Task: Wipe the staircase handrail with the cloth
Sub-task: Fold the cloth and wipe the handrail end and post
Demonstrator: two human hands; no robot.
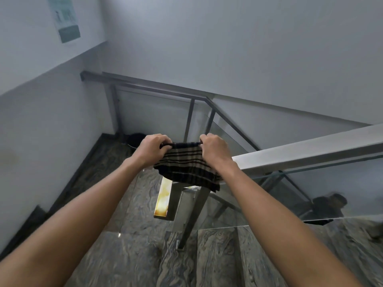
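Over the handrail's (306, 150) near end, both hands (152, 149) (214, 149) pinch the striped cloth (184, 168), which hides that end.

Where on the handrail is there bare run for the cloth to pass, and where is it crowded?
Bare: the handrail stretch to the right of the right hand, bordered below by the glass panel. Crowded: the rail's near end, where the left hand and right hand hold the striped cloth stretched above the post.

Pale, two-toned walls (238, 42) enclose a stairwell landing floored in swirled grey stone (128, 204), edged by a dark skirting (83, 162). A green-and-white poster (65, 17) hangs high at left; a dark bucket (134, 139) stands in the corner.
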